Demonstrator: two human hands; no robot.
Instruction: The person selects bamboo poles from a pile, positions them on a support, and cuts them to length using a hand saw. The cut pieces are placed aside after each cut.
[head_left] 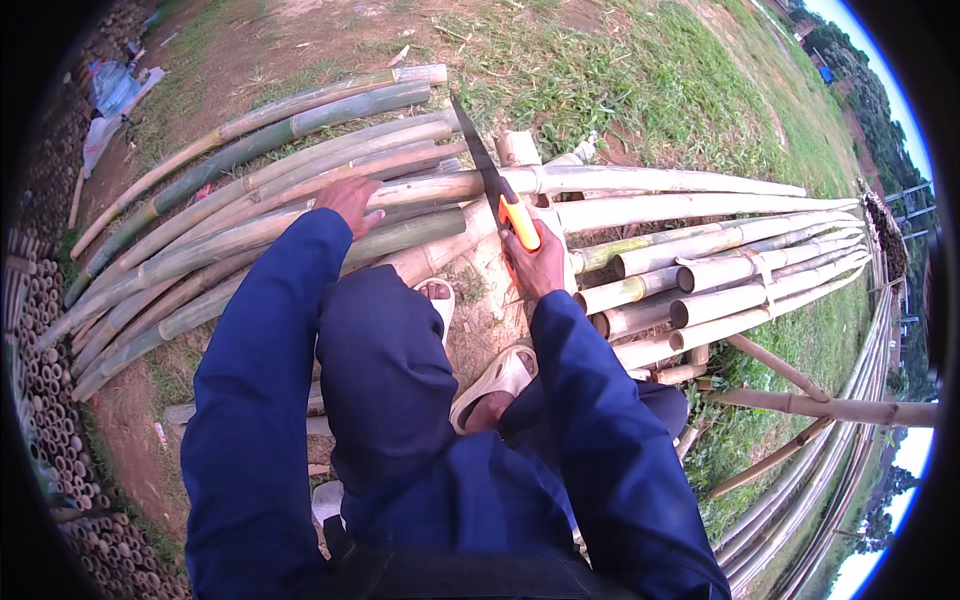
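Head view: left hand (349, 203), clasped over a bamboo pole (432, 189) beneath it, presumably steadying it; right of that hand, a saw (492, 178), blade across the pole; right hand (540, 264), closed around the saw's orange handle (519, 222), likely for control; to its right, stacked poles (735, 272).

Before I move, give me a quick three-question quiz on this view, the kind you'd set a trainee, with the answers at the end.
1. Which hand holds the saw?
2. True or false: the left hand is on a bamboo pole.
3. What colour are the sandals? A) black B) cream C) red

Key:
1. The right hand.
2. True.
3. B.
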